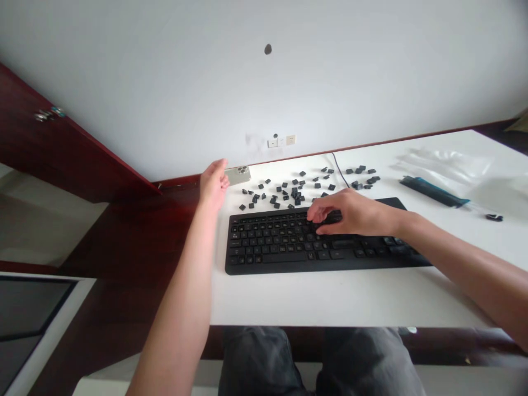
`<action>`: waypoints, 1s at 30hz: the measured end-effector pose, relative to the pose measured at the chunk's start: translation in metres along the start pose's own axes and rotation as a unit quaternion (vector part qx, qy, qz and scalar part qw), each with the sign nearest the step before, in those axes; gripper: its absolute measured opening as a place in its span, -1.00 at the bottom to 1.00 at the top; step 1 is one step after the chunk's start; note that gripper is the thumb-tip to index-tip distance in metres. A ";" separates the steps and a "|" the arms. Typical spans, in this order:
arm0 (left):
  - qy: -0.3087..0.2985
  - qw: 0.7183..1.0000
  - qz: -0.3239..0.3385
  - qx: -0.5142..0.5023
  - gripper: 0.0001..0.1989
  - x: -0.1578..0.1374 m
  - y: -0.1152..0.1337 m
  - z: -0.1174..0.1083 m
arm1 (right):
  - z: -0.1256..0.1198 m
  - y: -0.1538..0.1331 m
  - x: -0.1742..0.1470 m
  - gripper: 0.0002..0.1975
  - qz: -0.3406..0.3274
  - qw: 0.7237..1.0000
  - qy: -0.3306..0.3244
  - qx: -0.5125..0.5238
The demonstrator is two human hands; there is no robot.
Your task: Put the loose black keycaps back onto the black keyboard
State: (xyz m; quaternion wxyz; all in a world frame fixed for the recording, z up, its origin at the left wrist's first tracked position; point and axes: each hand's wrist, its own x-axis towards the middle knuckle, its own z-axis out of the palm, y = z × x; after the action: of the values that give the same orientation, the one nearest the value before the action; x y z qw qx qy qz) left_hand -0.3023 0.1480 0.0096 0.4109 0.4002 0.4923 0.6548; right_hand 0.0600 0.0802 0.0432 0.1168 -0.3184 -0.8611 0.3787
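My right hand (348, 213) rests over the middle-right part of a black keyboard (289, 257). Its fingers curl down in a pinch, with thumb and fingertips close together at the keys; what lies between them is too dark and small to make out. Many loose black keycaps (284, 190) lie scattered on the table behind the keyboard. My left hand (213, 184) is at the table's left edge, fingers curled closed. It overlaps the left end of a phone (238, 175) lying camera side up; whether it touches the phone, or holds anything, I cannot tell.
The white table (330, 297) meets a wall with sockets (281, 141). A cable (339, 169) runs from the keyboard to the back edge. At the right lie clear plastic wrapping (445, 164), a dark long packet (433, 191) and a small black piece (494, 218).
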 end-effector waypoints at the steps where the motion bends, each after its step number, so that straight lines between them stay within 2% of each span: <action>1: 0.014 1.000 0.001 -0.006 -0.64 0.003 -0.003 -0.005 | 0.002 0.004 -0.004 -0.74 0.002 1.000 -0.006 0.004; 7: 0.066 0.998 0.002 -0.006 -0.65 0.015 -0.026 -0.023 | 0.003 0.005 -0.007 -0.82 -0.036 0.998 -0.041 -0.015; 14: 0.061 0.998 0.013 -0.020 -0.70 0.021 -0.034 -0.025 | 0.009 -0.005 -0.010 -0.84 -0.071 0.993 -0.033 -0.086; 20: 0.049 0.999 0.003 -0.015 -0.71 0.019 -0.032 -0.023 | 0.009 -0.008 -0.011 -0.82 -0.067 0.993 -0.042 -0.084; 26: 0.042 0.999 0.020 -0.016 -0.73 0.020 -0.036 -0.024 | 0.016 -0.009 -0.016 -0.80 -0.093 0.982 -0.024 -0.163; 30: 0.041 0.999 0.022 -0.018 -0.70 0.022 -0.038 -0.025 | 0.018 -0.008 -0.018 -0.83 -0.096 0.981 -0.015 -0.166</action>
State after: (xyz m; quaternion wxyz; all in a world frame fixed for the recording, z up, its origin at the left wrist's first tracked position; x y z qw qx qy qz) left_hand -0.3277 0.1670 -0.0298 0.3832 0.3756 0.4880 0.6884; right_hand 0.0624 0.0537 0.0372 0.0856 -0.2434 -0.9403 0.2220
